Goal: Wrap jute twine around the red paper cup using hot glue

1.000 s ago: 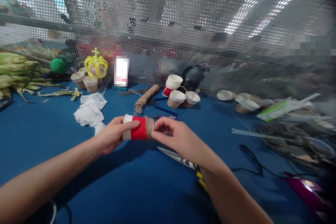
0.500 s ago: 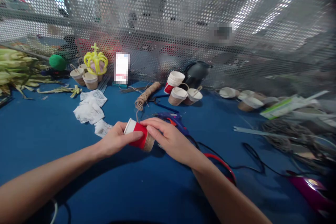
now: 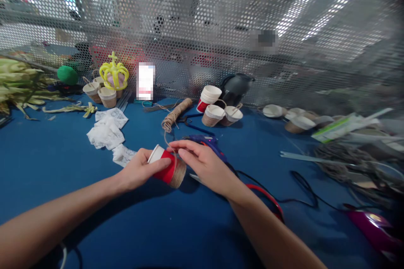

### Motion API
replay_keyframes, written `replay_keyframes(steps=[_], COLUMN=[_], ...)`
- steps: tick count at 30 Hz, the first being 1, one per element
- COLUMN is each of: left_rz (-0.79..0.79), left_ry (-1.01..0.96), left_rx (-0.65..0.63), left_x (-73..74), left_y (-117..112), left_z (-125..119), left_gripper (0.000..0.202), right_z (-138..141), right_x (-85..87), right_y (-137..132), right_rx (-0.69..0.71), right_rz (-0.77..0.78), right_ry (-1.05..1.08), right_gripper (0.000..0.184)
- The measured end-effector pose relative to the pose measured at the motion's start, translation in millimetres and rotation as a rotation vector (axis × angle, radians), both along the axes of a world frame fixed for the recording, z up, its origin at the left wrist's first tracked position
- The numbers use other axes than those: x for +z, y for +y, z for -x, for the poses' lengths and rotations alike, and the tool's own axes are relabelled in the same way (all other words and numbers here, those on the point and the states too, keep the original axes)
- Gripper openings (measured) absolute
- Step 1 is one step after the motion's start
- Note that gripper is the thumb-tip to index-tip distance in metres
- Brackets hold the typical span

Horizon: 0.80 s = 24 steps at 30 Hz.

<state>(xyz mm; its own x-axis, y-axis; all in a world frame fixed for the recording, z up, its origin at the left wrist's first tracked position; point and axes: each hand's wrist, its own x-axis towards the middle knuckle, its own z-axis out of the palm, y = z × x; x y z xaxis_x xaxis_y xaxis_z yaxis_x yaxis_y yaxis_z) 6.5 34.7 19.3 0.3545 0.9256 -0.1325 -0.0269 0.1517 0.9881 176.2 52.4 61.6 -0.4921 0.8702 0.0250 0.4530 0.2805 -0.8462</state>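
Left hand [image 3: 139,169]: grasping the red-and-white cup [image 3: 166,172], thumb laid along the red band, fingers going underneath. Cup is off the desk [image 3: 126,227], mid-width, tilted: white rim to upper left, twine-wrapped base to lower right. Gripping at the rim end presumably leaves the wrapped end free to work on.

Right hand [image 3: 202,160]: fingers curved over the upper side of the cup, next to the loose strand [image 3: 166,139]. Can't tell if it's pinching the strand or just guiding it. Strand drops onto the cup around where red meets wrap, so the hand is probably there to control its lay.

Strand leads back to the twine bundle [image 3: 177,115], lying slantwise between cup and the desk's back edge. Straight feed line, likely why it's there.

Glue gun [image 3: 217,149] lies just beyond the right hand, partly hidden by it; handy spot for quick pickup. Metal blade tip [image 3: 195,178] pokes out under the same hand, rest hidden.

Left of the bundle: white lace cloth [image 3: 105,132], off the working line. Toward the back edge: twine-covered cups [image 3: 213,116] beside a cup stack [image 3: 210,93], seemingly parked out of arm's way. Perforated panel [image 3: 202,59] rises behind that edge.
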Motion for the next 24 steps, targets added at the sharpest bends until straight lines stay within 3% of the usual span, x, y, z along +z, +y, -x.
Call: replay_keyframes(steps=[9,16,24], left_rz=[-0.014,0.081,0.117], left_ry=[0.065,0.238,0.292], left_rx=[-0.025,-0.175,-0.076], left_x=[-3.9,2.8,-12.9], left_y=[1.4,9.2,16.1], left_z=[-3.1,-1.1,-8.7], left_gripper=[0.037,0.038,0.036], right_z=[8.1,11.0,11.3], right_x=[-11.8,-13.7,-22.4], right_y=[-0.5,2.4,2.2], right_rx=[0.034,0.059,0.087], right_rz=[-0.118,-0.199,-0.233], right_ry=[0.099,0.044,-0.089], right_gripper=[0.026,0.027,0.025])
